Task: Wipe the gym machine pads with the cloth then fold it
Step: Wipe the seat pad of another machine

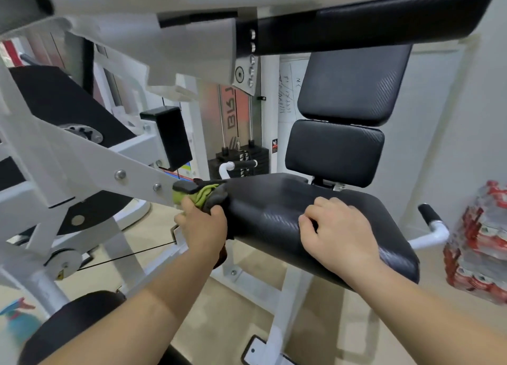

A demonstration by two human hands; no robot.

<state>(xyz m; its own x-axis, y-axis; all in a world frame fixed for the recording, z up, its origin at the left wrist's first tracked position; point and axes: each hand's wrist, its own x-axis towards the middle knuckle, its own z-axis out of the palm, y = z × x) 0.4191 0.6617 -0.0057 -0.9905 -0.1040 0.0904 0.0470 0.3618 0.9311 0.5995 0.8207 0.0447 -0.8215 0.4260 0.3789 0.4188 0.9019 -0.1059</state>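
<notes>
Black seat pad (315, 213), left hand (204, 227) clutching cloth (211, 198), right hand (337, 227) loosely curled, empty

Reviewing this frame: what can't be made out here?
Head view only:
- Cloth: mostly hidden by the left hand; size and fold unclear.
- Seat pad left edge: covered by cloth and hand.
- Wall notes: too small to read.
- Bottom-left object: blurred, cut off.
- Right hand: palm contact hidden.
</notes>
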